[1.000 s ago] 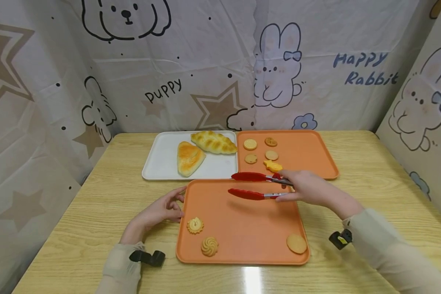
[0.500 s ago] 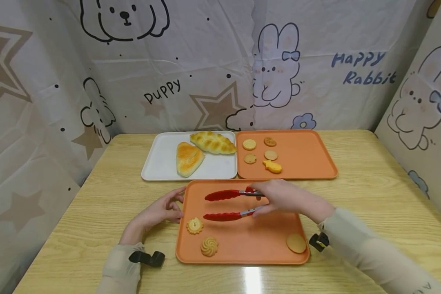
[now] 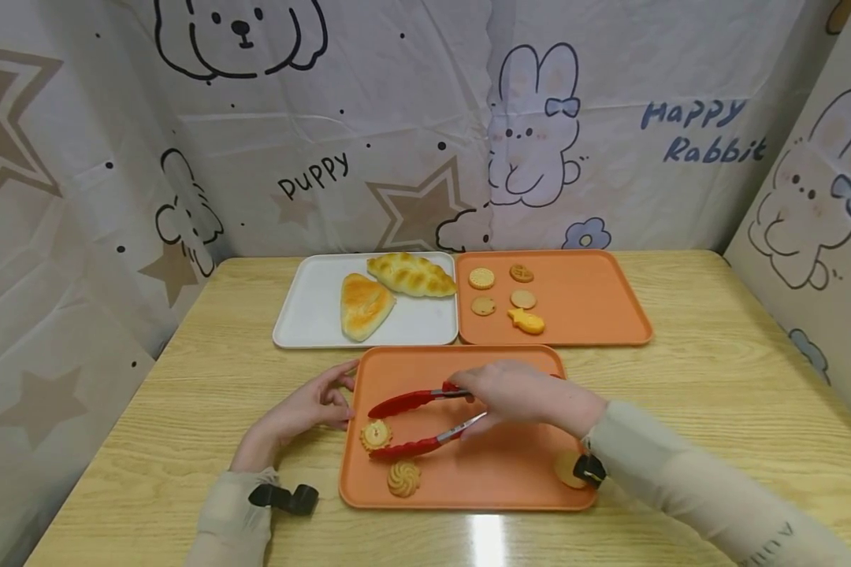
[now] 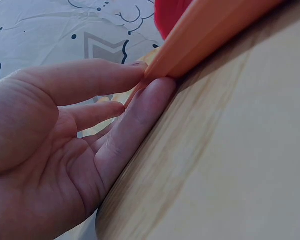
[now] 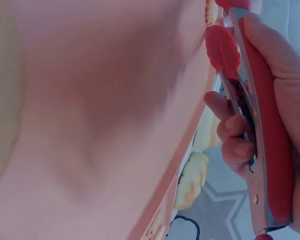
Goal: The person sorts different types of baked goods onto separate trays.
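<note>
My right hand (image 3: 507, 391) grips red-tipped metal tongs (image 3: 407, 447), also seen along their red handle (image 5: 267, 125) in the right wrist view. Their spread tips lie on either side of a scalloped round cookie (image 3: 376, 435) at the left of the near orange tray (image 3: 468, 504); nothing is pinched between them. The lower tip reaches the cookie's near edge. Just below sits a swirl cookie (image 3: 403, 478). My left hand (image 3: 310, 405) touches the tray's left rim with thumb and fingertips, as the left wrist view shows close up at the orange rim (image 4: 190, 42).
A plain round cookie (image 3: 567, 469) lies at the near tray's right, partly behind the right wrist's camera. Behind stand a white tray (image 3: 305, 315) with two breads and another orange tray (image 3: 596, 299) with several cookies, one fish-shaped (image 3: 527, 320). A printed cloth (image 3: 397, 118) hangs behind the table.
My right hand has carried the tongs left and nearer, from the far part of the near tray to around the scalloped cookie. The left hand stays at the rim.
</note>
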Motion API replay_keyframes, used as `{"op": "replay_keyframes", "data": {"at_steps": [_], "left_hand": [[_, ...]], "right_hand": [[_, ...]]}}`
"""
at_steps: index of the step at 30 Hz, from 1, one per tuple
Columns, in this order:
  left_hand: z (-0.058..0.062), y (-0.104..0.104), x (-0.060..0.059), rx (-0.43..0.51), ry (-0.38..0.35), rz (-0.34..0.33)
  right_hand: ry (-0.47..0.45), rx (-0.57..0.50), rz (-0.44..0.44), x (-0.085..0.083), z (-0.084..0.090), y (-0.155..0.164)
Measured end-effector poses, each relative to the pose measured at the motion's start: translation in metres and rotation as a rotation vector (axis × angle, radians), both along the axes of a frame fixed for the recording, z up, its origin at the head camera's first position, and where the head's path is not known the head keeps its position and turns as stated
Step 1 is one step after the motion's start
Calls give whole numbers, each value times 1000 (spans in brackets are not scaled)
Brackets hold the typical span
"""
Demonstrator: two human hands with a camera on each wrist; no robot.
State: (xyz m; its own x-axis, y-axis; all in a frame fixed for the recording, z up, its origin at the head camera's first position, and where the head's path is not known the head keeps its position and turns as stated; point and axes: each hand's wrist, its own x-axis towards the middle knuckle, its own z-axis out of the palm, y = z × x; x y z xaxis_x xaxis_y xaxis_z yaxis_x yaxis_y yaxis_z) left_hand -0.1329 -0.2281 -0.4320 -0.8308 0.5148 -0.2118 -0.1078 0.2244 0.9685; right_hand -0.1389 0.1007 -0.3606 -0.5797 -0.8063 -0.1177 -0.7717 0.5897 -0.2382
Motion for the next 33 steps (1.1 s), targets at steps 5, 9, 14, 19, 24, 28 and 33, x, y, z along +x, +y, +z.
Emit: {"op": "replay_keyframes", "data": {"at_steps": [5, 9, 14, 19, 24, 28, 33], "left_hand": [[0, 0, 0, -12, 4, -3], [0, 0, 0, -4, 2, -4], [-1, -1, 0, 10, -4, -5], [-2, -1, 0, 5, -3, -2], [-2, 0, -1, 11, 0, -2], [-2, 0, 0, 20, -2, -3], [-1, 0, 0, 7, -1, -2]], "right_hand": [[13, -3, 25, 0, 0, -3], [28, -1, 41, -1, -2, -3], [24, -16, 52, -1, -5, -3], [10, -26, 43, -1, -6, -1], [-14, -33, 11, 0, -3, 3], [-26, -45, -22, 0, -1, 8], [-53, -60, -79, -1, 3, 18]]}}
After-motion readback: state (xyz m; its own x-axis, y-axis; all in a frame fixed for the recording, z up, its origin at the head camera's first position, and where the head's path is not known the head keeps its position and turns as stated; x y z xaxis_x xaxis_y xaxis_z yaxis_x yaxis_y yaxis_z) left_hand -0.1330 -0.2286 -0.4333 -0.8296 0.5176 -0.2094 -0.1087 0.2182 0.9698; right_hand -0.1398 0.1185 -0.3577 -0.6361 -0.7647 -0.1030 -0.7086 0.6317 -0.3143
